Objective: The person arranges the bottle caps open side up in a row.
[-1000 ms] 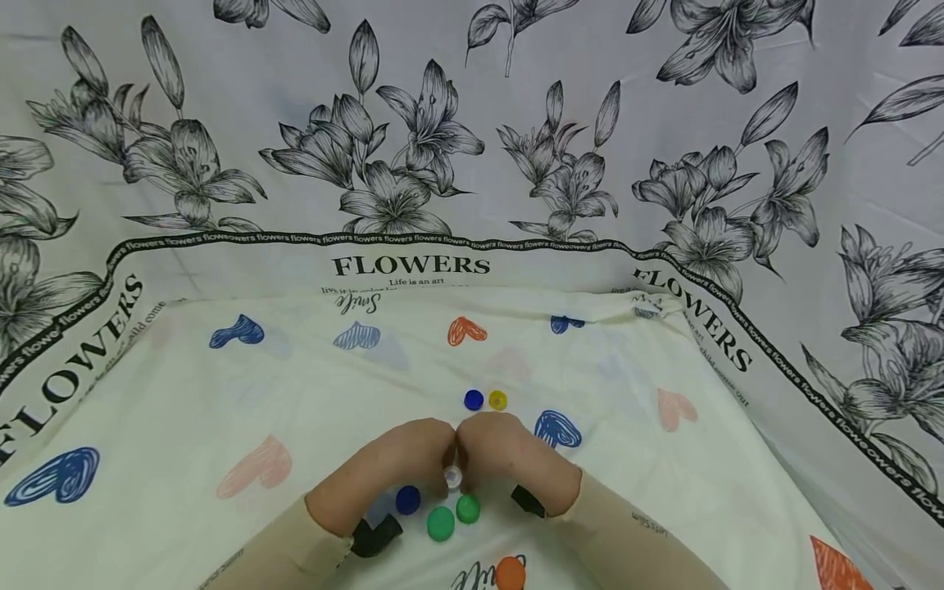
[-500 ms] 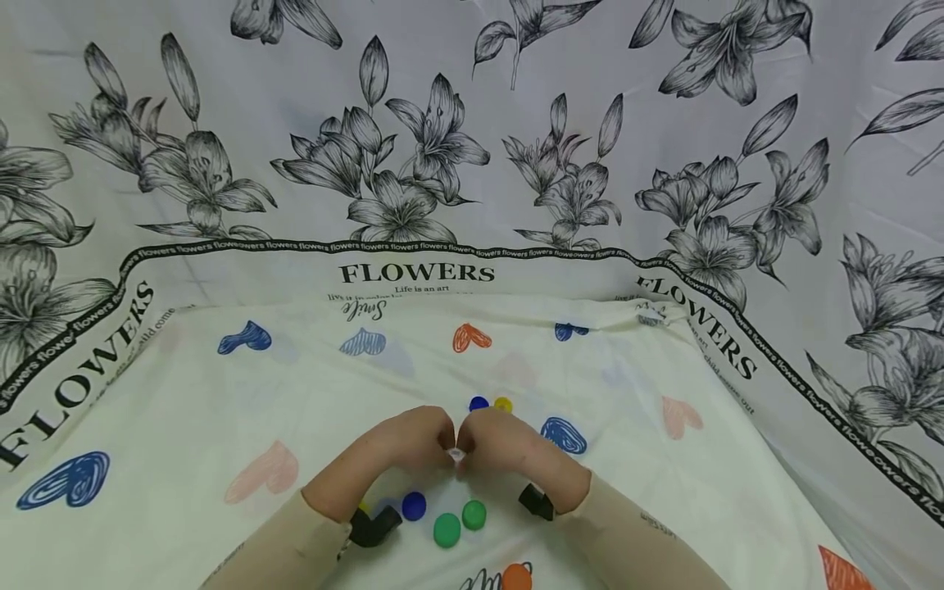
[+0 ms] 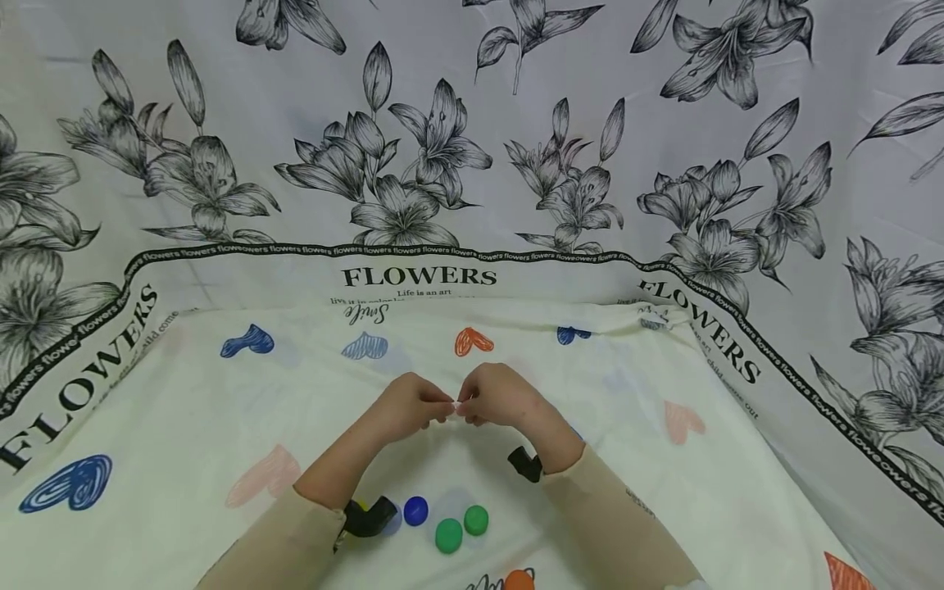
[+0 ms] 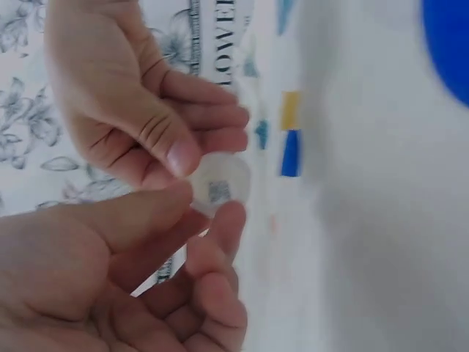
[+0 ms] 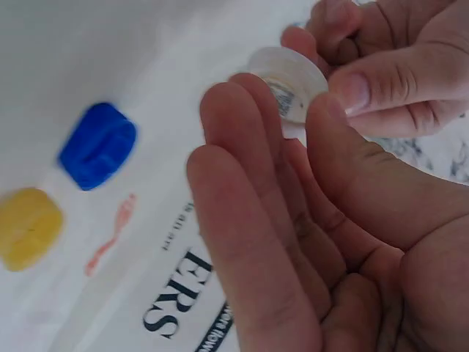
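Note:
Both hands meet above the cloth, in front of me. A translucent white bottle cap with a small printed square code on its face is held between them. My left hand pinches one edge between thumb and finger. From the other side my right hand pinches it with the thumb and fingers. The cap appears only as a pale speck in the head view. A blue cap and a yellow cap lie on the cloth beyond the hands; in the head view they are hidden.
Closer to me lie a dark blue cap, two green caps and an orange cap. Something yellow peeks from behind the black left wrist camera. The cloth has printed hearts; a flower-patterned sheet hangs behind.
Both hands have moved forward, away from me, carrying the white cap between them. They now cover the blue and yellow caps that showed earlier in the head view.

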The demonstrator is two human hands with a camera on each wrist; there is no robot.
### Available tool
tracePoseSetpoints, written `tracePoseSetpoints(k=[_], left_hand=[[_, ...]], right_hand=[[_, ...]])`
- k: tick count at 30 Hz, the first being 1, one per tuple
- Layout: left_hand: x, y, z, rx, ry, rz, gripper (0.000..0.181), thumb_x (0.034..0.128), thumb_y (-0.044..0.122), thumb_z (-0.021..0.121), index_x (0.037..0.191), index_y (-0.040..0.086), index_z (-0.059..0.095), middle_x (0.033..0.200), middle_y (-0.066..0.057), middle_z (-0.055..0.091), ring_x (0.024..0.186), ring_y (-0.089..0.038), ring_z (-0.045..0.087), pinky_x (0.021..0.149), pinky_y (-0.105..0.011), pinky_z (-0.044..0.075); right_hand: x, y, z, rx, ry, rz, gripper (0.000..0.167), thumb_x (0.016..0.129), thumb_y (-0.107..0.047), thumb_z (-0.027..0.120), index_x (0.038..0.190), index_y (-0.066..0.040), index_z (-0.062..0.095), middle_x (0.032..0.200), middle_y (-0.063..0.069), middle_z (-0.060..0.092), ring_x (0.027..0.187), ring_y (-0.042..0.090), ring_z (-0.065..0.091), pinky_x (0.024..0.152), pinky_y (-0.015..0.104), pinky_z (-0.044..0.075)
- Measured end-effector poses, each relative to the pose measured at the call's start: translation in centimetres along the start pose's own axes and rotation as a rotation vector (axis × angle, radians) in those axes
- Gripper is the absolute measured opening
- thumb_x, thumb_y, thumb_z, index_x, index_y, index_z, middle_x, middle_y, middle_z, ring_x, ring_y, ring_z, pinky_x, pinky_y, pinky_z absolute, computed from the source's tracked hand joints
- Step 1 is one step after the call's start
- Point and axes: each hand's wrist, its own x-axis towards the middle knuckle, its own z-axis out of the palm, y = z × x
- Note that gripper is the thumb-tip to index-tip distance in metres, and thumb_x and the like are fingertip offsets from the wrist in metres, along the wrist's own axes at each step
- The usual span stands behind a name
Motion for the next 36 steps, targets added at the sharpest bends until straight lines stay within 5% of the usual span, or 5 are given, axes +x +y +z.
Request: tracePoseSetpoints(k=[7, 14, 23, 36], left_hand=[[0.8, -0.9, 1.1, -0.025, 0.071, -0.035, 0.015, 0.0963, 0.015, 0.072, 0.103, 0.005, 0.081, 0.079, -0.004, 0.071, 0.063, -0.015, 0.055, 0.057, -0.028, 0.045], [1.0, -0.9, 1.6, -0.050, 0.072, -0.091, 0.013, 0.0943, 0.008, 0.072, 0.099, 0.000, 0.080, 0.081, -0.004, 0.073, 0.063, -0.014, 0.058, 0.058, -0.026, 0.048], [0.8, -0.7, 1.9, -0.056, 0.057, -0.149, 0.021, 0.0954, 0.009, 0.071, 0.111, -0.004, 0.075, 0.094, -0.009, 0.072, 0.071, -0.018, 0.064, 0.066, -0.030, 0.055], [0.4, -0.3, 0.6, 0.033, 0.002, -0.085, 0.027, 0.0972, 0.011, 0.068, 0.119, -0.004, 0.072, 0.110, -0.013, 0.073, 0.079, -0.018, 0.068, 0.074, -0.034, 0.057]], right_hand=[[0.9, 1.1, 0.9, -0.012, 0.043, 0.026, 0.012, 0.095, -0.015, 0.075, 0.088, -0.008, 0.070, 0.070, 0.001, 0.069, 0.063, 0.013, 0.064, 0.060, 0.026, 0.049], [1.1, 1.0, 1.3, -0.084, 0.070, 0.012, 0.007, 0.094, -0.014, 0.076, 0.089, -0.009, 0.074, 0.071, -0.001, 0.067, 0.064, 0.012, 0.058, 0.059, 0.025, 0.046], [1.1, 1.0, 1.8, -0.123, 0.060, 0.035, 0.022, 0.092, -0.006, 0.075, 0.114, -0.004, 0.077, 0.106, 0.007, 0.075, 0.081, 0.016, 0.061, 0.074, 0.030, 0.053], [0.4, 0.6, 1.7, -0.144, 0.041, -0.020, 0.028, 0.094, -0.009, 0.075, 0.122, -0.004, 0.073, 0.095, 0.005, 0.072, 0.080, 0.017, 0.062, 0.078, 0.033, 0.054]])
